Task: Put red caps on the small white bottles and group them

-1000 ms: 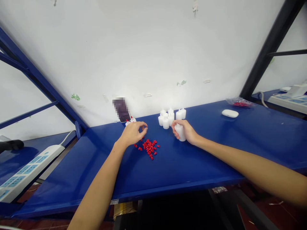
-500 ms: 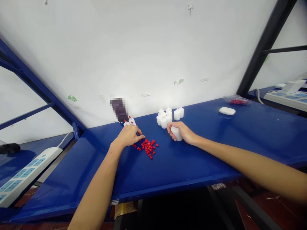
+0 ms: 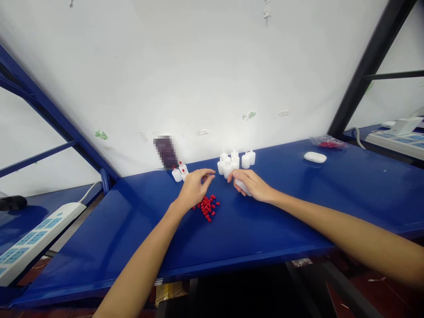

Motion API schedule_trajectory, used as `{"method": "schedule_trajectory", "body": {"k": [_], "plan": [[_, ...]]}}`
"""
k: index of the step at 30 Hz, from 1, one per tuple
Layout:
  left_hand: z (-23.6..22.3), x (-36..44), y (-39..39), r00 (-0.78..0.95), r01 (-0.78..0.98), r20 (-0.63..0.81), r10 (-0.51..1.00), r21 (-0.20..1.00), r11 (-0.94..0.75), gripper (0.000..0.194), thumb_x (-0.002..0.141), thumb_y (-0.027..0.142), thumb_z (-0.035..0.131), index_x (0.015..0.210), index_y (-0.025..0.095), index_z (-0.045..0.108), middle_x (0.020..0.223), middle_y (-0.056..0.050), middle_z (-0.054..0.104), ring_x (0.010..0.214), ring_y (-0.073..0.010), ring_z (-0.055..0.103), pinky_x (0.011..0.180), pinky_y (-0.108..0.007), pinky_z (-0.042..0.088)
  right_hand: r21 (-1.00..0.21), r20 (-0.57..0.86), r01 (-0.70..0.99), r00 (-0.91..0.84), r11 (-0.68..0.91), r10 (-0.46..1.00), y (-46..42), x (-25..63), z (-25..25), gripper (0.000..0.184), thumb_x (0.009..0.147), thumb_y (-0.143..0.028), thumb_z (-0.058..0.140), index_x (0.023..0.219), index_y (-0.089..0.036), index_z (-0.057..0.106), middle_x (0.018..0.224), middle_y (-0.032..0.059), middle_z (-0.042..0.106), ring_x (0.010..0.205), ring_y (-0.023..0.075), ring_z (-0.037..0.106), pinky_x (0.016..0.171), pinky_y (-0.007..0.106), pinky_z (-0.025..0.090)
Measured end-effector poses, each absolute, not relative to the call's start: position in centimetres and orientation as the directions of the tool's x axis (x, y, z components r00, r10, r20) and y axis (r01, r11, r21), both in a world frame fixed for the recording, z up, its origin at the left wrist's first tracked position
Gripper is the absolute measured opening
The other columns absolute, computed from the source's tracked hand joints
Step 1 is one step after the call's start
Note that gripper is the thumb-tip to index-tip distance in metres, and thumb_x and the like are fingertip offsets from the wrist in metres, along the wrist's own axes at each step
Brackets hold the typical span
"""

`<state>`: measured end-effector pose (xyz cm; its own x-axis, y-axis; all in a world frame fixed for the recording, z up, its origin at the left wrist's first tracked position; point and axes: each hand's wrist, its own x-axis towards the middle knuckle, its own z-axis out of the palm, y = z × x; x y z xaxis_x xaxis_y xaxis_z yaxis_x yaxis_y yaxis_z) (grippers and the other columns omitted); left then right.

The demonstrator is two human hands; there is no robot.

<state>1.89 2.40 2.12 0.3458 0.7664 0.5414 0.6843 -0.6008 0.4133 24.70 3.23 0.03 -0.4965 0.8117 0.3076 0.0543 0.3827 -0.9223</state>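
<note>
My right hand (image 3: 251, 185) is wrapped round a small white bottle (image 3: 241, 186) lying low on the blue shelf (image 3: 298, 207). My left hand (image 3: 195, 187) hovers over a pile of small red caps (image 3: 208, 207), its fingertips pinched together and pointing toward the bottle; whether a cap is between them is too small to tell. A cluster of several white bottles (image 3: 233, 161) stands just behind the hands. Two bottles with red caps (image 3: 179, 172) lie at the back left.
A blurred dark object (image 3: 165, 152) leans on the white wall. A white earbud case (image 3: 315, 157) and a clear bag of red caps (image 3: 326, 142) sit to the right. A white power strip (image 3: 29, 243) lies on the lower left shelf. Dark frame posts rise at both sides.
My left hand has lifted from the left edge of the red pile and moved right toward the bottle. My right hand has tipped the bottle lower.
</note>
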Motion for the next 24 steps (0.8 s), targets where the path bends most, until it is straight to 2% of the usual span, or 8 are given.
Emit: {"method": "schedule_trajectory", "body": {"k": [3, 5, 7, 12, 17, 21, 24], "plan": [[1.9, 4.4, 1.5, 0.182, 0.408, 0.585, 0.791, 0.687, -0.602, 0.025, 0.094, 0.032, 0.054, 0.104, 0.018, 0.071, 0.090, -0.006, 0.071, 0.080, -0.0150, 0.065, 0.073, -0.027, 0.051, -0.940, 0.265, 0.057, -0.500, 0.337, 0.824, 3.2, 24.5, 0.0, 0.041, 0.096, -0.043, 0.038, 0.071, -0.016, 0.057, 0.051, -0.0028, 0.049, 0.041, 0.0097, 0.045, 0.045, 0.024, 0.034], [1.6, 6.0, 0.9, 0.085, 0.272, 0.583, 0.808, 0.767, -0.582, 0.024, 0.092, 0.034, 0.057, 0.096, 0.017, 0.073, 0.086, -0.005, 0.070, 0.079, -0.0145, 0.065, 0.072, -0.026, 0.052, -0.957, 0.233, 0.031, -0.503, 0.287, 0.833, 3.2, 24.3, -0.2, 0.044, 0.096, -0.043, 0.036, 0.066, -0.017, 0.054, 0.049, -0.0024, 0.048, 0.040, 0.0098, 0.045, 0.043, 0.024, 0.034], [1.3, 7.2, 0.5, 0.026, 0.195, 0.590, 0.807, 0.789, -0.582, 0.020, 0.088, 0.034, 0.064, 0.088, 0.016, 0.073, 0.084, -0.005, 0.071, 0.078, -0.0147, 0.066, 0.073, -0.026, 0.053, -0.966, 0.224, -0.004, -0.510, 0.258, 0.831, 3.1, 23.9, -0.5, 0.047, 0.096, -0.045, 0.034, 0.064, -0.017, 0.054, 0.047, -0.0022, 0.048, 0.038, 0.0101, 0.044, 0.042, 0.024, 0.034], [0.8, 8.0, -0.1, 0.084, 0.237, 0.642, 0.762, 0.730, -0.641, 0.015, 0.083, 0.031, 0.071, 0.086, 0.017, 0.074, 0.083, -0.005, 0.073, 0.074, -0.0152, 0.067, 0.072, -0.028, 0.054, -0.958, 0.265, -0.052, -0.541, 0.283, 0.798, 2.8, 23.4, -0.9, 0.058, 0.096, -0.056, 0.029, 0.060, -0.017, 0.053, 0.046, -0.0013, 0.048, 0.038, 0.0102, 0.044, 0.044, 0.025, 0.036], [0.9, 7.5, -0.4, 0.188, 0.319, 0.702, 0.687, 0.617, -0.719, 0.010, 0.082, 0.024, 0.070, 0.088, 0.017, 0.071, 0.081, -0.003, 0.073, 0.070, -0.0130, 0.066, 0.070, -0.026, 0.054, -0.939, 0.297, -0.035, -0.579, 0.341, 0.759, 2.6, 23.7, -0.5, 0.058, 0.094, -0.058, 0.035, 0.054, -0.017, 0.050, 0.045, -0.0012, 0.046, 0.040, 0.0102, 0.042, 0.043, 0.025, 0.033], [0.9, 7.5, -0.6, 0.232, 0.355, 0.722, 0.651, 0.561, -0.748, 0.026, 0.083, 0.017, 0.065, 0.109, 0.020, 0.064, 0.084, -0.001, 0.073, 0.071, -0.0115, 0.065, 0.074, -0.025, 0.054, -0.932, 0.302, -0.026, -0.603, 0.360, 0.738, 2.7, 24.0, -0.5, 0.049, 0.088, -0.054, 0.050, 0.056, -0.018, 0.048, 0.049, -0.0029, 0.043, 0.044, 0.0096, 0.040, 0.042, 0.024, 0.031], [0.6, 7.6, -0.7, 0.256, 0.410, 0.747, 0.614, 0.491, -0.768, 0.029, 0.084, 0.017, 0.062, 0.113, 0.021, 0.062, 0.087, -0.001, 0.072, 0.076, -0.0122, 0.066, 0.076, -0.026, 0.054, -0.941, 0.276, -0.009, -0.603, 0.339, 0.749, 2.8, 24.0, -0.7, 0.044, 0.088, -0.050, 0.050, 0.058, -0.018, 0.049, 0.050, -0.0029, 0.042, 0.045, 0.0106, 0.041, 0.043, 0.025, 0.031]]}}
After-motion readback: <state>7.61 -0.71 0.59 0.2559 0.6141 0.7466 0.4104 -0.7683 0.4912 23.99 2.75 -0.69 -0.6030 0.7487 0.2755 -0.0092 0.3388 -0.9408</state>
